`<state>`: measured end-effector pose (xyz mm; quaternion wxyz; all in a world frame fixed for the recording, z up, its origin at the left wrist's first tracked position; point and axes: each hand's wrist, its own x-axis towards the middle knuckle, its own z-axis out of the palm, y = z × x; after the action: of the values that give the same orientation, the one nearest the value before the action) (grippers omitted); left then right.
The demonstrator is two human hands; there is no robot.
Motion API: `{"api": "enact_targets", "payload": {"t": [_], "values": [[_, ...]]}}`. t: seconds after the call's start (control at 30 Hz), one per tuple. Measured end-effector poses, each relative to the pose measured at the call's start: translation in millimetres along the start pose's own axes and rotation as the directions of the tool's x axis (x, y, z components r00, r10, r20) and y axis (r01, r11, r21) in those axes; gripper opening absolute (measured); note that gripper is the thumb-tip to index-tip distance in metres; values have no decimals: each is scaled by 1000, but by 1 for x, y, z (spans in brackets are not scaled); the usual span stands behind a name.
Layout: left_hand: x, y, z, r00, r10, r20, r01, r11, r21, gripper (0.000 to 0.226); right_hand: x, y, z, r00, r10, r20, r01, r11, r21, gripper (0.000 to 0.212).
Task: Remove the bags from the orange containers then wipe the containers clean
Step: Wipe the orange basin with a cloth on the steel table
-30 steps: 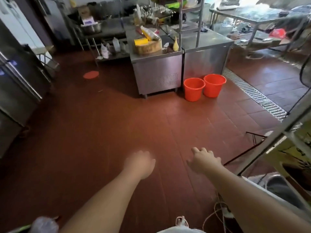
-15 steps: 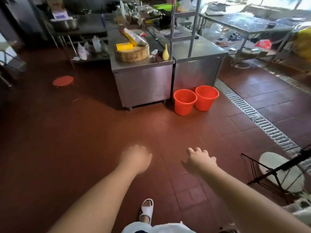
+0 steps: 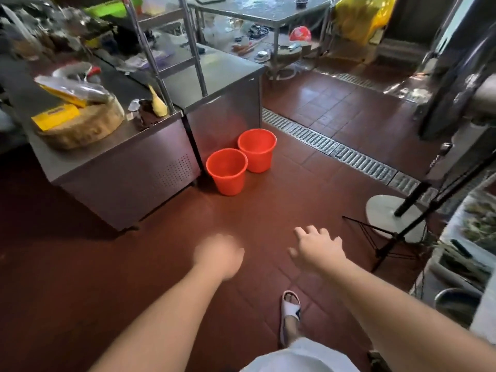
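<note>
At my ten o'clock a round chopping block [image 3: 83, 127] is sitting on the steel counter [image 3: 128, 167]. I'm holding my left hand [image 3: 218, 255] out, too blurred to read its fingers. At twelve o'clock, two orange buckets [image 3: 227, 171] are standing touching on the tiles. My right hand [image 3: 316, 248] is hovering with fingers spread, gripping nothing.
</note>
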<state>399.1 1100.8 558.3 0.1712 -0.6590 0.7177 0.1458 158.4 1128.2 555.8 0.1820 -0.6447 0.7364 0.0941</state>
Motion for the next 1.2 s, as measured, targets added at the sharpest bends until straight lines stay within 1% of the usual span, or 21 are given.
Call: {"api": "enact_targets", "payload": {"t": [0.07, 0.17, 0.23, 0.37, 0.53, 0.63, 0.7, 0.83, 1.0, 1.1, 1.2], "values": [[49, 14, -18, 999, 39, -9, -38, 999, 20, 56, 48, 12, -10, 999, 33, -1, -33, 999, 17, 53], [117, 35, -53, 998, 51, -21, -50, 998, 41, 56, 121, 30, -35, 997, 77, 13, -77, 996, 45, 53], [157, 47, -79, 999, 44, -22, -43, 998, 34, 55, 168, 41, -57, 997, 79, 16, -80, 996, 37, 53], [233, 68, -134, 998, 34, -61, -35, 999, -9, 55, 256, 58, -109, 997, 69, -23, -68, 998, 11, 53], [331, 78, -193, 993, 49, -112, -56, 997, -61, 54, 357, 53, -165, 998, 51, -44, -51, 999, 12, 59], [401, 76, -221, 991, 27, -130, -38, 996, -81, 54, 422, 46, -193, 997, 31, -64, -30, 999, 20, 58], [454, 74, -240, 988, 45, -144, -58, 994, -91, 55, 467, 44, -209, 996, 37, -77, -35, 999, 30, 57], [561, 77, -286, 980, 96, -174, -115, 988, -101, 56, 551, 47, -247, 991, 98, -90, -94, 995, 43, 56], [670, 97, -338, 979, 147, -143, -159, 984, -74, 55, 636, 60, -291, 972, 199, -121, -187, 976, 109, 56], [719, 119, -362, 974, 187, -124, -193, 980, -39, 55, 680, 71, -305, 965, 248, -91, -233, 961, 150, 55], [767, 143, -380, 965, 236, -114, -237, 971, -3, 55, 731, 90, -313, 960, 275, -56, -264, 952, 152, 53]]}}
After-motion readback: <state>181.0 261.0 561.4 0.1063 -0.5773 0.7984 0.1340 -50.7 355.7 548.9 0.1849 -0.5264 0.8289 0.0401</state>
